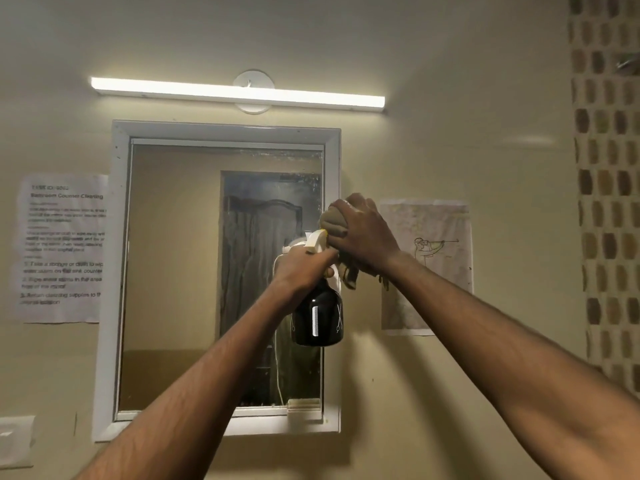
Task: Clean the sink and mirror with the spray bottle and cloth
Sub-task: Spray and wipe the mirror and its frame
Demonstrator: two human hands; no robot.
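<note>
Beige wall point(450, 64) fills the frame, a lit strip light point(239, 93) across the upper middle; below it hangs the white-framed mirror point(173, 271), droplets on its upper right glass; at centre the left hand point(304, 268) grips the dark spray bottle point(318, 317) by its neck; just right, the right hand point(360, 233) clutches the bunched cloth point(332, 221) against the mirror's right edge; paper notices point(62, 247) flank the frame.
</note>
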